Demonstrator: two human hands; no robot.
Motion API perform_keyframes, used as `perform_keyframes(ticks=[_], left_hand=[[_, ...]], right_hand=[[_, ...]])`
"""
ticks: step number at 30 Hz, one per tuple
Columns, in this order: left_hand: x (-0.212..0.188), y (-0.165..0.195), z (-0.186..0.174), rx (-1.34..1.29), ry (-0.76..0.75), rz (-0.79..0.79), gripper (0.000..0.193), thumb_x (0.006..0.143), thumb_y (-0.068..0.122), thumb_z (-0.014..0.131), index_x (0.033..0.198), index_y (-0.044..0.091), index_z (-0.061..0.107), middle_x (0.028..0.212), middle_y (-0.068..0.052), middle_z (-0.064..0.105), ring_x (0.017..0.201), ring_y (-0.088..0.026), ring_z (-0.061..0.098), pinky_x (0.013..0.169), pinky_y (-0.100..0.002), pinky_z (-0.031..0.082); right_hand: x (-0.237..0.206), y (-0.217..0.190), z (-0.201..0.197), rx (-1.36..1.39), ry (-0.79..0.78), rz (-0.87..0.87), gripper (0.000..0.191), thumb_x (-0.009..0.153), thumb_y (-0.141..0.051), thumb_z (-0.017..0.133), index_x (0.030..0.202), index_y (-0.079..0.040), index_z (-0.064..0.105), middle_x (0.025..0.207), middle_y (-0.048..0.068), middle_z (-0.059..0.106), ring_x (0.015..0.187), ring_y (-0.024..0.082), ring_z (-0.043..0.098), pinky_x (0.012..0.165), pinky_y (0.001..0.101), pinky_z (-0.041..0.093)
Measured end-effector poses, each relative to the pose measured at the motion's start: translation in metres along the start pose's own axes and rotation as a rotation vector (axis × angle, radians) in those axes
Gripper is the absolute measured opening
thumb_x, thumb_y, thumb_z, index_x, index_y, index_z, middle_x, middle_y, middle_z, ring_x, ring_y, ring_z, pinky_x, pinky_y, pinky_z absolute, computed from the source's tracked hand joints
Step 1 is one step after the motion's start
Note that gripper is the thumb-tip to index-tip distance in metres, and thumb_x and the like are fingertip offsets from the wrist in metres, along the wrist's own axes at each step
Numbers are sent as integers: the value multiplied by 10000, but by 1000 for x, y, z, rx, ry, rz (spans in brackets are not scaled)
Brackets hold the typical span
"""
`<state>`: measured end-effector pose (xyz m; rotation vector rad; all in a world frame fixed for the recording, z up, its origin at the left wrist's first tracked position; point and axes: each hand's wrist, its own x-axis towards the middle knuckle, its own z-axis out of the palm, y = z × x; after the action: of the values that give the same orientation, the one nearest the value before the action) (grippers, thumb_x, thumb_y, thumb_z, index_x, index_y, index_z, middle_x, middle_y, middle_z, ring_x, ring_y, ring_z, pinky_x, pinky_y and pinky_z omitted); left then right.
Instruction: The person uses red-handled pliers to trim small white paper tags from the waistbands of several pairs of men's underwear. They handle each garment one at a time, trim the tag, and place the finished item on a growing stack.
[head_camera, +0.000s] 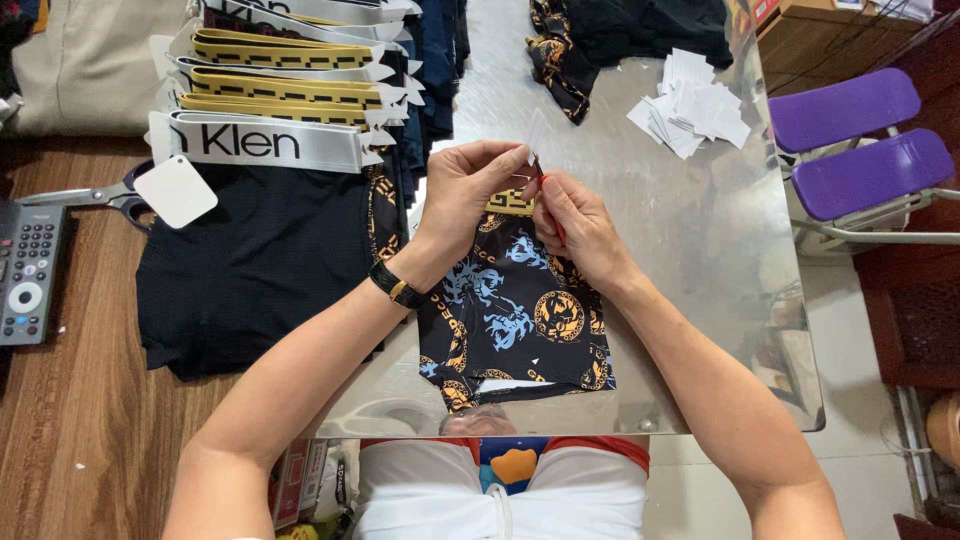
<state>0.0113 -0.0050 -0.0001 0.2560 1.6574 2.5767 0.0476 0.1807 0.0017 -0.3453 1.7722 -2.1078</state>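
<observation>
A pair of black patterned underwear (520, 310) with blue and gold prints lies on the shiny metal table (700, 250) in front of me. My left hand (465, 190) pinches a small white paper tag (536, 135) above the gold waistband. My right hand (575, 225) is closed around a thin red tool (545, 185), its tip touching the tag and waistband. A black and gold watch (395, 285) sits on my left wrist.
A stack of folded black underwear (270, 240) with gold and silver waistbands and white tags lies at the left. Scissors (95, 195) and a remote-like keypad (28, 270) rest on the wooden top. Loose white tags (695, 115) and dark garments (600, 40) lie farther back. Purple stools (860, 150) stand at right.
</observation>
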Motion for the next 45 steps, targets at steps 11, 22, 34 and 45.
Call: perform_keyframes(ticks=[11, 22, 34, 45], left_hand=[[-3, 2, 3, -10, 2, -12, 193, 958, 132, 732, 1038, -39, 769, 913, -124, 788, 788, -141, 758, 724, -252, 629], [10, 17, -11, -26, -174, -61, 151, 987, 99, 695, 1022, -46, 716, 973, -143, 777, 875, -168, 776, 800, -273, 650], [17, 22, -20, 22, -288, -141, 127, 948, 47, 713, 987, -74, 723, 936, -142, 754, 836, -188, 777, 799, -283, 667], [17, 23, -19, 20, -285, -156, 109, 940, 38, 715, 943, -70, 730, 927, -146, 752, 850, -185, 776, 816, -285, 675]], right_hand=[[1, 0, 1, 34, 23, -3, 342, 1142, -375, 395, 1057, -90, 564, 700, -58, 405, 576, 42, 334, 476, 205, 272], [-5, -17, -14, 54, -13, 38, 400, 1091, -378, 421, 1019, -26, 597, 619, -55, 344, 493, 54, 291, 433, 231, 227], [-4, -20, -13, -9, -21, 61, 407, 1082, -382, 464, 935, -37, 623, 582, -56, 361, 472, 55, 283, 422, 242, 214], [-2, -19, -15, -23, -38, 69, 380, 1073, -362, 482, 923, -45, 628, 575, -56, 363, 466, 48, 269, 418, 240, 198]])
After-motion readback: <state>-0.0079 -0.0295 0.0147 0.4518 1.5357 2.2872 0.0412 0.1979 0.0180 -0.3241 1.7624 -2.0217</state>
